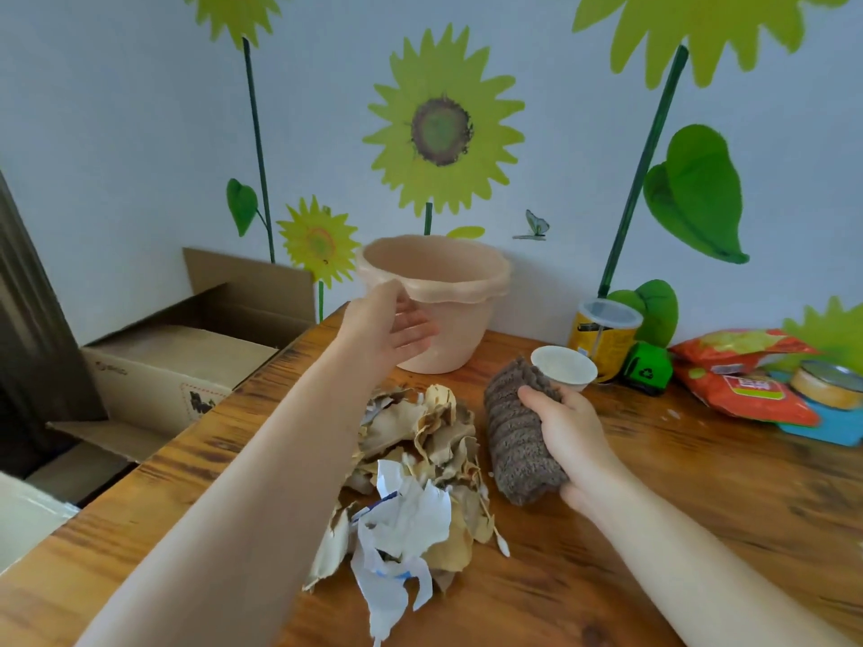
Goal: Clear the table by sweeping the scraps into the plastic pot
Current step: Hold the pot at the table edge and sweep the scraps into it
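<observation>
Wooden table point(700, 530) first, with the plastic pot point(467, 291) upright at its far edge, close to the wall. Left of the pot and lower, off the table, an open cardboard box point(187, 357). Just in front of the pot, a heap of scraps point(420, 483): torn brown and white paper, lying on the tabletop. Well to the pot's right, red snack bags point(742, 380). Front-right of the pot, just beside the heap, a rolled brown cloth point(516, 441), gripped by the right hand point(567, 436), fingers curled round it. Left hand point(387, 326) against the pot's near wall under the rim, fingers stretched out, holding nothing. Nearer on the pot's right, a yellow can point(604, 336) and a small white cup point(565, 366).
</observation>
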Demonstrator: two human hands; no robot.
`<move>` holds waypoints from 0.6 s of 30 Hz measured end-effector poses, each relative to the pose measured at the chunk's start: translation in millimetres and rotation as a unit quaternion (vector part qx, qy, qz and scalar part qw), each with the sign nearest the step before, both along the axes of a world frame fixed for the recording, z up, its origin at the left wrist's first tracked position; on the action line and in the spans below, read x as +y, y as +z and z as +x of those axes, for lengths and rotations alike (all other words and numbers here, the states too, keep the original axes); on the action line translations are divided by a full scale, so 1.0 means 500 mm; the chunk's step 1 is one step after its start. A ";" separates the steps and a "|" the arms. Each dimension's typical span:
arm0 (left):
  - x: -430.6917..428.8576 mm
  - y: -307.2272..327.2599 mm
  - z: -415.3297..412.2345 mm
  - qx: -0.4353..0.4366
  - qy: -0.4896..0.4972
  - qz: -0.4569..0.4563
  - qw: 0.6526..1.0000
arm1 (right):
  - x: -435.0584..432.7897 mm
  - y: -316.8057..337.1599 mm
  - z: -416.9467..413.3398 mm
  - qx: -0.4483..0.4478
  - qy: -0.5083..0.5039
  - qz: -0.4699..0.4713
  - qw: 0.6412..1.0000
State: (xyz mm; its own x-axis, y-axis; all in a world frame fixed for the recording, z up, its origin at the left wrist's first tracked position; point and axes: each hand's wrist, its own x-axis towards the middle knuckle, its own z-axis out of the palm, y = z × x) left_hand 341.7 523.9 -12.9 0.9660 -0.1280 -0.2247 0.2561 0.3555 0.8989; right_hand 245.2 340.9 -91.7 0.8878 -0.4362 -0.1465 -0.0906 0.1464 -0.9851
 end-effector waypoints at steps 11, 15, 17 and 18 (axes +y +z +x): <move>-0.008 -0.005 0.030 0.063 0.019 -0.250 0.966 | -0.024 0.004 0.010 0.005 -0.007 -0.003 1.000; 0.007 -0.005 0.040 0.074 0.081 -0.313 0.944 | -0.028 0.004 0.014 0.006 -0.006 -0.003 1.000; 0.018 0.008 0.039 0.059 0.092 -0.337 0.935 | -0.027 0.004 0.015 0.003 0.000 -0.001 1.000; 0.025 0.018 0.038 0.044 0.096 -0.336 0.936 | -0.026 0.004 0.015 0.002 0.001 0.003 1.000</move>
State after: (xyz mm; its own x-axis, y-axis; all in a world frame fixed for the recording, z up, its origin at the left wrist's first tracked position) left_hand 360.7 536.2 -3.8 0.9670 -0.0947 -0.2364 0.1924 0.8800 0.4342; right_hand 252.5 328.0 -89.7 0.8881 -0.4335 -0.1527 -0.0950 0.1519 -0.9838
